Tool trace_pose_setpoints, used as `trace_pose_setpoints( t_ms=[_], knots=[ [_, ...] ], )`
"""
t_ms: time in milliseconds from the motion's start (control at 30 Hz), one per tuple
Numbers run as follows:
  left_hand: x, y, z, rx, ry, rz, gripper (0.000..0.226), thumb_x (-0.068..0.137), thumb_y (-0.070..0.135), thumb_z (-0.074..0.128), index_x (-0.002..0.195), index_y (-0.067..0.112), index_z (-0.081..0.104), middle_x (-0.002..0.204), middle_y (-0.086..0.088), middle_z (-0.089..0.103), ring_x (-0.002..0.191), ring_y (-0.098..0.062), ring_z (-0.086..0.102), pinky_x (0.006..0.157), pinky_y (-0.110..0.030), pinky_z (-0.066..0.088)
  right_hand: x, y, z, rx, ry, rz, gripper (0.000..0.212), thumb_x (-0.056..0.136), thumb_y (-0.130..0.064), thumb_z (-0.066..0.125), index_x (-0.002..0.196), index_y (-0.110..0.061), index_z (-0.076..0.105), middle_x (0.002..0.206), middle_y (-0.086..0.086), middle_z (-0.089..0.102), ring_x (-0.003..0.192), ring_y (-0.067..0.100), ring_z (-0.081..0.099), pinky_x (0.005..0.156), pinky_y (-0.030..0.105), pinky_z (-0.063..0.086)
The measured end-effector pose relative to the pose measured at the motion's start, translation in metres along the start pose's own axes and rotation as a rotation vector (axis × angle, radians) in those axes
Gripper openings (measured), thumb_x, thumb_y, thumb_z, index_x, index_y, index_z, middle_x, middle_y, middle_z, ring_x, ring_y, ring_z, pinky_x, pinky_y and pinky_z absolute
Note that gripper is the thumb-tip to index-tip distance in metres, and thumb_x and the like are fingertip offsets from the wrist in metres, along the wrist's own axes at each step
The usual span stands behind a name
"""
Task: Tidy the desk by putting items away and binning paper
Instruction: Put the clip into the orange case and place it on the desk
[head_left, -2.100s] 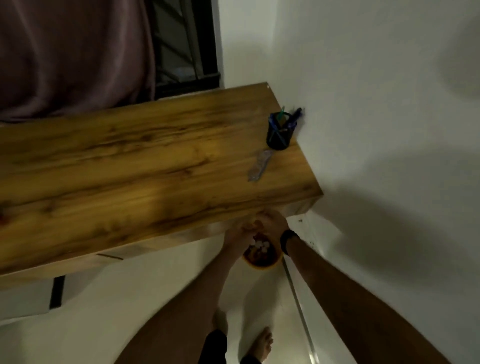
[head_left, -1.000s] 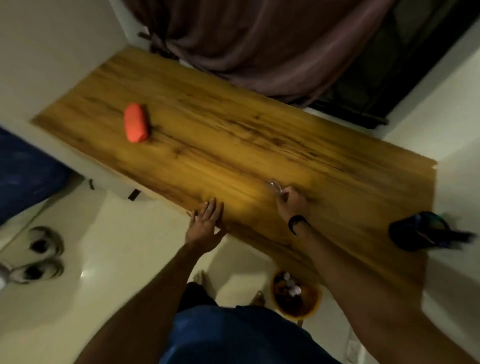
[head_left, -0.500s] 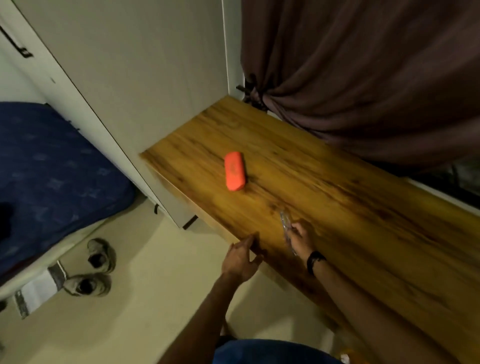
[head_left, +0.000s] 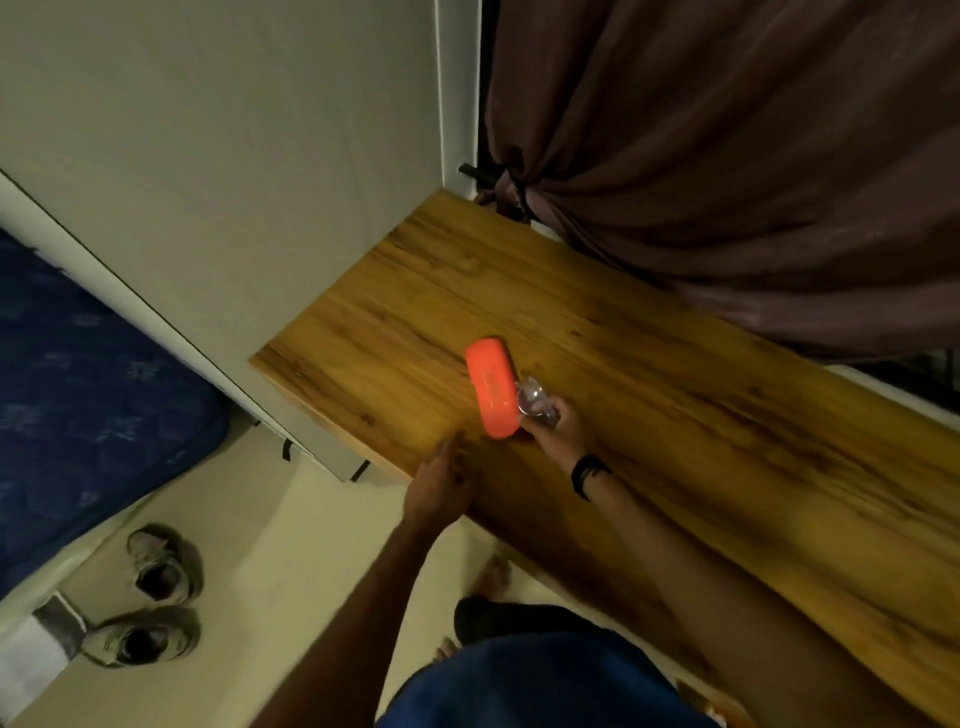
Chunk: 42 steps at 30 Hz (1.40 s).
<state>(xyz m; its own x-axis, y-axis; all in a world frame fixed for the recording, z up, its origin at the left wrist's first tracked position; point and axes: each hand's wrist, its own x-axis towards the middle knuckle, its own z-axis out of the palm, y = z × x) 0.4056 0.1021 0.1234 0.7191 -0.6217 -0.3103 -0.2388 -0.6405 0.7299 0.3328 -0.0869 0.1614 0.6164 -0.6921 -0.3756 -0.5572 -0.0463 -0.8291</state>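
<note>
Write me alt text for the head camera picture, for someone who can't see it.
A person's right hand holds a small clear item against an orange case lying on a wooden desk, while the left hand rests at the desk's front edge. A brown curtain hangs behind; shoes sit on the floor.

A bright orange case (head_left: 492, 394) lies on the honey-brown, dark-grained wooden desk (head_left: 675, 415), a dull maroon curtain (head_left: 727, 171) hangs at the far right, and a navy mattress (head_left: 78, 395) with faint pale motifs lies left.
</note>
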Motion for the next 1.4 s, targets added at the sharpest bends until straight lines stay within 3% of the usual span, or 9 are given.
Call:
trace_pose_setpoints(
  t_ms=[133, 300, 400, 700, 967, 1133, 1200, 1300, 1400],
  knots=[
    [0.026, 0.012, -0.032, -0.174, -0.092, -0.135, 0.066, 0.084, 0.009, 0.058, 0.146, 0.015, 0.034, 0.124, -0.007, 0.062, 0.109, -0.024, 0.063, 0.085, -0.036, 0.055, 0.021, -0.024, 0.018, -0.094, -0.028, -0.047, 0.048, 0.066, -0.029, 0.088, 0.095, -0.015, 0.051, 0.088, -0.005, 0.056, 0.077, 0.012, 0.055, 0.052, 0.019, 0.038],
    [0.082, 0.0, -0.037, -0.21, -0.192, -0.192, 0.049, 0.082, 0.045, 0.055, 0.126, 0.024, 0.054, 0.114, -0.006, 0.066, 0.098, -0.023, 0.064, 0.089, -0.046, 0.054, 0.031, -0.016, 0.031, -0.427, 0.053, -0.068, 0.088, 0.055, -0.061, 0.082, 0.126, -0.028, 0.042, 0.124, 0.001, 0.054, 0.104, 0.022, 0.059, 0.078, 0.043, 0.055],
    [0.098, 0.022, -0.041, -0.29, -0.268, -0.182, 0.015, 0.099, 0.028, 0.048, 0.102, 0.022, 0.061, 0.09, -0.003, 0.065, 0.079, -0.013, 0.06, 0.073, -0.032, 0.049, 0.029, -0.017, 0.04, -0.475, 0.013, -0.009, 0.083, 0.065, -0.051, 0.081, 0.134, -0.032, 0.04, 0.126, 0.001, 0.061, 0.107, 0.025, 0.062, 0.081, 0.041, 0.055],
    [0.14, 0.056, -0.061, -0.627, -0.515, -0.342, 0.028, 0.103, 0.019, 0.037, 0.113, 0.006, 0.059, 0.1, -0.009, 0.065, 0.083, -0.02, 0.062, 0.069, -0.031, 0.055, 0.022, -0.029, 0.05, -0.325, 0.203, 0.148, 0.08, 0.064, -0.066, 0.072, 0.131, -0.028, 0.05, 0.121, -0.001, 0.066, 0.103, 0.021, 0.066, 0.086, 0.037, 0.055],
    [0.158, 0.039, -0.07, -0.668, -0.682, -0.402, 0.034, 0.101, 0.019, 0.044, 0.128, 0.003, 0.055, 0.122, -0.012, 0.061, 0.109, -0.024, 0.058, 0.1, -0.039, 0.045, 0.02, -0.053, 0.08, -0.52, 0.35, 0.334, 0.079, 0.065, -0.064, 0.07, 0.13, -0.024, 0.047, 0.123, 0.005, 0.061, 0.109, 0.031, 0.06, 0.083, 0.041, 0.047],
    [0.166, 0.031, -0.072, -0.712, -0.859, -0.385, 0.061, 0.081, 0.039, 0.07, 0.135, 0.015, 0.054, 0.127, -0.006, 0.064, 0.116, -0.023, 0.061, 0.101, -0.038, 0.047, 0.006, -0.047, 0.073, 0.022, 0.163, 0.272, 0.064, 0.076, -0.024, 0.082, 0.133, -0.014, 0.055, 0.12, -0.002, 0.063, 0.112, 0.015, 0.061, 0.077, 0.011, 0.046],
    [0.168, 0.03, -0.072, -0.731, -0.925, -0.357, 0.066, 0.074, 0.039, 0.076, 0.133, 0.016, 0.056, 0.127, -0.008, 0.065, 0.117, -0.025, 0.061, 0.097, -0.039, 0.05, -0.003, -0.035, 0.068, 0.187, 0.161, 0.258, 0.062, 0.077, -0.017, 0.08, 0.133, -0.016, 0.054, 0.125, -0.002, 0.061, 0.116, 0.015, 0.059, 0.094, 0.025, 0.05],
    [0.16, 0.034, -0.069, -0.692, -0.996, -0.284, 0.064, 0.076, 0.033, 0.076, 0.134, 0.016, 0.055, 0.13, -0.008, 0.063, 0.12, -0.026, 0.059, 0.101, -0.045, 0.048, -0.014, -0.024, 0.063, 0.216, 0.198, 0.201, 0.055, 0.079, -0.028, 0.077, 0.129, -0.016, 0.059, 0.124, 0.0, 0.064, 0.114, 0.014, 0.061, 0.097, 0.033, 0.05],
    [0.146, 0.04, -0.063, -0.712, -1.0, -0.294, 0.061, 0.078, 0.027, 0.073, 0.133, 0.01, 0.054, 0.132, -0.012, 0.061, 0.123, -0.029, 0.057, 0.104, -0.047, 0.045, -0.022, -0.023, 0.054, 0.075, 0.251, 0.19, 0.058, 0.077, -0.051, 0.072, 0.125, -0.02, 0.063, 0.111, -0.002, 0.07, 0.094, 0.004, 0.067, 0.078, 0.019, 0.054]
  ],
)
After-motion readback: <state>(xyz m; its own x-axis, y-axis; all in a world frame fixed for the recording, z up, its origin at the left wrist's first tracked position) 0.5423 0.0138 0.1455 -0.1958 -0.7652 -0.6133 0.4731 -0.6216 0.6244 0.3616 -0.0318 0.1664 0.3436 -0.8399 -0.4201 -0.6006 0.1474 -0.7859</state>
